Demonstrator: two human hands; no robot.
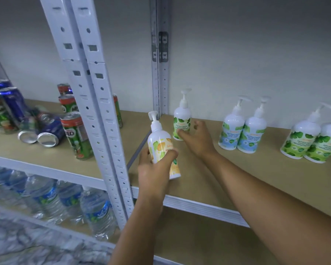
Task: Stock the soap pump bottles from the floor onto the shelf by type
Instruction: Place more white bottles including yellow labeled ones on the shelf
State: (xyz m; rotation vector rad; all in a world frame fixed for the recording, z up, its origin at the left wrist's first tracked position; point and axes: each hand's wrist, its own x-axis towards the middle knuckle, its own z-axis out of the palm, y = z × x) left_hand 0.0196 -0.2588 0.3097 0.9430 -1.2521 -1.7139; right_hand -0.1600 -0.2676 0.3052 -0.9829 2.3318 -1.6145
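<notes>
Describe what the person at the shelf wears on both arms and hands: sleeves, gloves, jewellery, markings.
The left hand and the right hand wear no gloves. Both arms are bare up to the picture's edge; no sleeve shows. No watch, bracelet, ring or marking shows on the sides facing the camera; the undersides are hidden.

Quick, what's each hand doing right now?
Left hand: holding the yellow soap bottle.
Right hand: open, fingertips at the green soap bottle.
</notes>
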